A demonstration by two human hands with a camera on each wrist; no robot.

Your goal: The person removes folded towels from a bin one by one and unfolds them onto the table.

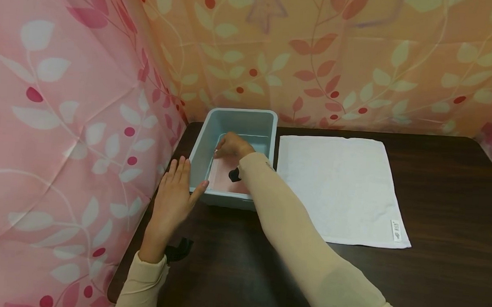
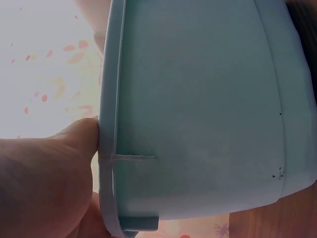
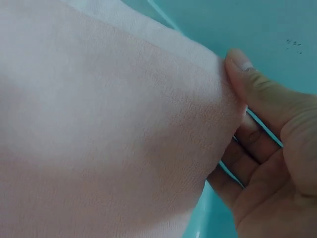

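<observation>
A pink towel (image 1: 221,174) lies inside the light blue-grey plastic basin (image 1: 232,194). My right hand (image 1: 235,145) reaches into the basin and pinches the towel's edge. In the right wrist view, the thumb of the right hand (image 3: 277,134) is on top of the pink towel (image 3: 124,109), with the fingers beneath it. At the basin's near left corner, my left hand (image 1: 173,196) rests against the rim with its fingers straight. The left wrist view has that hand (image 2: 44,178) at the rim of the basin (image 2: 198,109), its fingers partly hidden.
A white towel (image 1: 338,184) is spread flat on the dark wooden table (image 1: 440,192), right of the basin. Pink patterned cloth (image 1: 81,102) hangs close on the left, and orange patterned cloth (image 1: 314,61) hangs behind the table.
</observation>
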